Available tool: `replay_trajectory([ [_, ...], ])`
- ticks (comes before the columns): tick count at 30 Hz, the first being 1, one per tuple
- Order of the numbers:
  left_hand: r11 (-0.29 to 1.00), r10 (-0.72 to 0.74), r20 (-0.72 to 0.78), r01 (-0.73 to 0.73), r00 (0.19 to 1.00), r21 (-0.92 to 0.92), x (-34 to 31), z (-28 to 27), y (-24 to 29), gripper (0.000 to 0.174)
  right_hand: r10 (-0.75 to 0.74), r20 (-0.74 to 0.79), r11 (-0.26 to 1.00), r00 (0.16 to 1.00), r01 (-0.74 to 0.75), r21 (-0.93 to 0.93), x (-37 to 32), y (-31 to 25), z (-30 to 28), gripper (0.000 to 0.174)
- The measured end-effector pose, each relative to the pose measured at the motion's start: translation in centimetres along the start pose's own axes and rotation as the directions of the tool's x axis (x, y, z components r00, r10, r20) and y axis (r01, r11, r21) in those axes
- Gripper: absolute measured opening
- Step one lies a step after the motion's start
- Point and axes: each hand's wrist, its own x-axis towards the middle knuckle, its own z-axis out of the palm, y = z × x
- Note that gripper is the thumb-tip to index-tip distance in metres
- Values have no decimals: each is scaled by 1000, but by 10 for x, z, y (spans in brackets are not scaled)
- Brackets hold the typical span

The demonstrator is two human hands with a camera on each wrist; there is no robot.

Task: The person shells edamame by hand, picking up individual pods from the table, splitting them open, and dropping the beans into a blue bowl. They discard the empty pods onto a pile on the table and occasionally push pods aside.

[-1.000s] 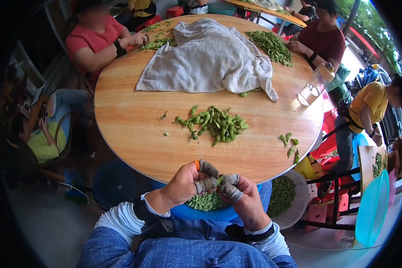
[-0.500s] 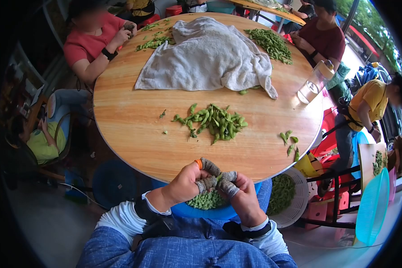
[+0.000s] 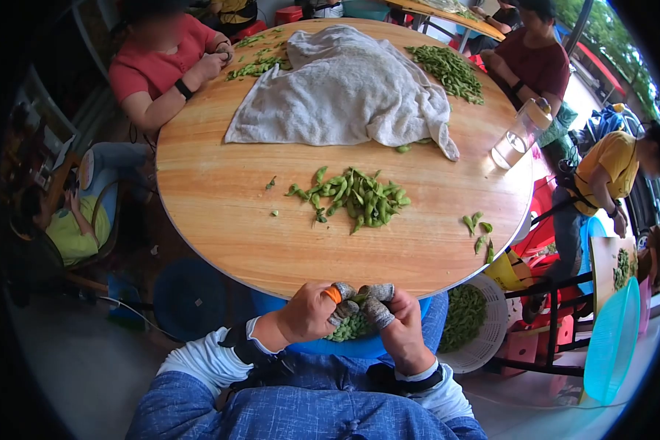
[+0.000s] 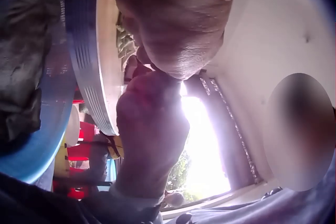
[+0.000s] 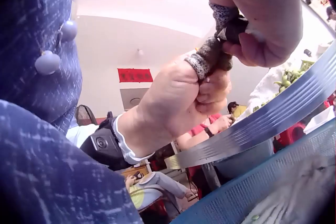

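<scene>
Over the front edge of the table, my left hand (image 3: 305, 315) and right hand (image 3: 405, 339) meet with thumbs and forefingers curled together. Grey knitted covers wrap these fingers; an orange band circles one left finger. Between the fingertips both hands pinch a green soybean pod (image 3: 357, 299), mostly hidden. Directly below is a blue basin (image 3: 345, 348) holding shelled green beans (image 3: 352, 328). On the table ahead lies a small pile of soybean pods (image 3: 370, 199). The right wrist view shows the left hand (image 5: 170, 95) touching the right hand (image 5: 262, 16) at the covered fingers.
A white cloth (image 3: 337, 92) covers a mound on the round wooden table (image 3: 271, 242). A clear bottle (image 3: 517, 139) stands near its right edge, with a few loose pods (image 3: 482, 238) closer. Pods fill a white basket (image 3: 495, 323) at the right. Other people sit around the table.
My left hand has turned and shifted slightly right and down, its fingers now closer against the right hand's. The pod between them shows less. The pile on the table looks the same.
</scene>
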Motion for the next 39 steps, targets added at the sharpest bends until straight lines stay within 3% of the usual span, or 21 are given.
replay_trajectory([
  [3, 960, -82, 74, 59, 994, 273, -2, -4, 10, 30, 59, 2, 998, 998, -59, 26, 0, -2, -2, 16],
  [6, 886, 48, 90, -84, 995, 455, 3, -12, 23, 28, 86, -2, 996, 996, -86, 13, -1, -5, 1, 16],
  [9, 911, 29, 66, -54, 997, 408, -3, -7, 12, 27, 73, 9, 997, 997, -73, -20, 0, -4, 2, 16],
  [12, 972, 65, 25, -69, 998, 225, -8, -2, -1, 29, 28, 22, 1000, 999, -28, -10, -1, 0, 1, 16],
  [15, 977, -156, -68, 144, 985, -154, -6, 5, 4, 24, -13, 24, 1000, 1000, 13, -4, -1, 1, 3, 16],
  [17, 907, -282, -19, 261, 959, -331, -5, 6, 5, 17, -46, 26, 998, 999, 47, -43, -1, 3, 1, 16],
  [18, 855, -340, 14, 315, 940, -412, -5, 6, 5, 14, -103, 34, 980, 994, 107, -169, -1, 5, -1, 16],
  [21, 606, -533, 281, 592, 798, -532, -6, -4, 8, 12, -212, 84, 864, 974, 227, -450, 0, 7, -6, 15],
  [23, 787, -399, 128, 411, 908, -460, -4, -2, 11, 11, -214, 105, 812, 971, 236, -534, 0, 0, -2, 14],
  [24, 858, -315, 60, 311, 947, -408, -3, -1, 12, 11, -159, 74, 847, 984, 175, -503, 0, 1, -3, 13],
  [26, 909, -291, 46, 291, 956, -299, -9, 2, 8, 13, -46, 17, 900, 999, 48, -432, 0, 5, -2, 12],
  [29, 957, -242, -19, 236, 970, -170, -10, 2, 9, 17, -76, 53, 917, 996, 91, -388, 0, 8, 1, 16],
  [30, 967, -223, -45, 216, 974, -135, -10, 2, 11, 19, -139, 93, 857, 986, 167, -487, 0, 6, 3, 17],
  [33, 898, -423, 73, 429, 903, -101, -18, 3, 13, 21, -260, 231, 652, 938, 346, -675, -1, 3, 6, 23],
  [36, 824, -500, 164, 526, 850, -211, -24, 9, 10, 25, -250, 220, 593, 943, 329, -735, -7, 0, 5, 22],
  [39, 990, -133, 271, 140, 953, -6, -22, 10, 14, 25, -189, 109, 636, 976, 206, -744, -21, -19, -13, 21],
])
